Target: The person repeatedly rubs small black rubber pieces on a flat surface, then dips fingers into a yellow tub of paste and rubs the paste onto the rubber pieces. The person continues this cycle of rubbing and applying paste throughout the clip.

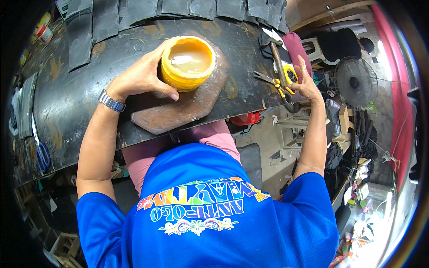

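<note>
My left hand point(145, 73) is wrapped round the side of a yellow tub point(183, 82), with the thumb along its lower front. The tub is open at the top and holds a pale, cloudy substance. It is over a worn brown board point(172, 116) with cut corners. My right hand point(308, 87) is at the table's right edge, its fingers stretched up and apart. Close beside it are yellow-and-black-handled scissors point(281, 89), a yellow ring-shaped thing point(290, 73) and a hammer point(277, 60). Whether the fingertips touch any of these I cannot tell.
Black sheet pieces point(134, 11) line the back of the dark table point(129, 40). Blue-handled scissors point(42, 154) lie at the far left. A maroon roll point(298, 49) is behind the hammer. Off the table to the right stand a fan point(355, 82) and a white stool point(292, 131).
</note>
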The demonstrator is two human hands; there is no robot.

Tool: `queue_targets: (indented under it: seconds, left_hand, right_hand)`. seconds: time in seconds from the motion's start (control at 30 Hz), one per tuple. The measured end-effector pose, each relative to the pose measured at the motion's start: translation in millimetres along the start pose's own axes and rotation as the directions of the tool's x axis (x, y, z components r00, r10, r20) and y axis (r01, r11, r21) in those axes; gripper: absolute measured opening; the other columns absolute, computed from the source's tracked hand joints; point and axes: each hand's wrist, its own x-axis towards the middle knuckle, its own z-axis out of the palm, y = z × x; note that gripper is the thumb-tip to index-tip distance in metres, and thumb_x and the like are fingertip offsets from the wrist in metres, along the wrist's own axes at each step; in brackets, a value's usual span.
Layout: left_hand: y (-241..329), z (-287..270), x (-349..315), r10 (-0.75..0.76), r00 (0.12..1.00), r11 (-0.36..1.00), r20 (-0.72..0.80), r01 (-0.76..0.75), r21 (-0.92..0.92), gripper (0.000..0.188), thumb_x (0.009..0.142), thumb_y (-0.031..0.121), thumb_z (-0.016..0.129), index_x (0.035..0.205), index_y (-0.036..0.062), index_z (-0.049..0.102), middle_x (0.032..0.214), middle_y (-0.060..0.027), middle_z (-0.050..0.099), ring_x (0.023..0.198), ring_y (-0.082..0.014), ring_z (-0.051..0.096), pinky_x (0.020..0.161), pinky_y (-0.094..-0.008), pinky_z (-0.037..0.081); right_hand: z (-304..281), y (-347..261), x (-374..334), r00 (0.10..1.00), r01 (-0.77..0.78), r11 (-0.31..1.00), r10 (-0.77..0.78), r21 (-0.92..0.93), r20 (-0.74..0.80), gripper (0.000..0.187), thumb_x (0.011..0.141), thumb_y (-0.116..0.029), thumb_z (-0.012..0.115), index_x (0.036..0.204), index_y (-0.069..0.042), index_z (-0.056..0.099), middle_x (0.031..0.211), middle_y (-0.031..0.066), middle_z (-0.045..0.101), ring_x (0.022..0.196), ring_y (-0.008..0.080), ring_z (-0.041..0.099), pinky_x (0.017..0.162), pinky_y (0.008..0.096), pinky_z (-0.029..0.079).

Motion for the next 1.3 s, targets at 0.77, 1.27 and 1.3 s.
queue_targets:
  seconds: [0.77,1.27,1.3]
  left_hand:
    - [-2.9,5.8,2.8,0.032,0.998,0.999,-0.052,-0.031,0.022,0.110,0.055,0.028,0.098,0.148,0.0071,0.043,0.141,-0.0118,0.057,0.132,-0.0257,0.053,0.114,-0.0376,0.039]
    - [-1.4,4.3,1.5,0.009,0.999,0.998,-0.035,-0.007,0.060,0.112,0.056,0.030,0.098,0.150,0.0081,0.040,0.143,-0.0124,0.056,0.133,-0.0271,0.053,0.114,-0.0384,0.039]
    - [-2.0,4.7,1.5,0.032,0.999,0.998,-0.033,-0.030,0.053,0.113,0.056,0.030,0.098,0.150,0.0082,0.039,0.143,-0.0125,0.055,0.133,-0.0273,0.052,0.114,-0.0386,0.038]
  right_hand:
    - [-2.6,15.1,-0.2,0.986,0.031,0.857,-0.112,-0.514,-0.126,0.110,0.061,-0.017,0.079,0.158,-0.025,0.028,0.137,0.0238,0.047,0.124,0.0423,0.050,0.106,0.0452,0.045]
    - [21.2,-20.4,-11.0,0.826,-0.072,0.536,-0.440,-0.841,-0.351,0.105,0.064,-0.018,0.081,0.157,-0.027,0.032,0.133,0.0209,0.048,0.120,0.0391,0.049,0.102,0.0515,0.038]
    - [19.7,-21.9,-11.0,0.804,-0.085,0.544,-0.458,-0.835,-0.380,0.106,0.064,-0.019,0.082,0.157,-0.027,0.032,0.132,0.0205,0.048,0.120,0.0387,0.048,0.102,0.0514,0.038]
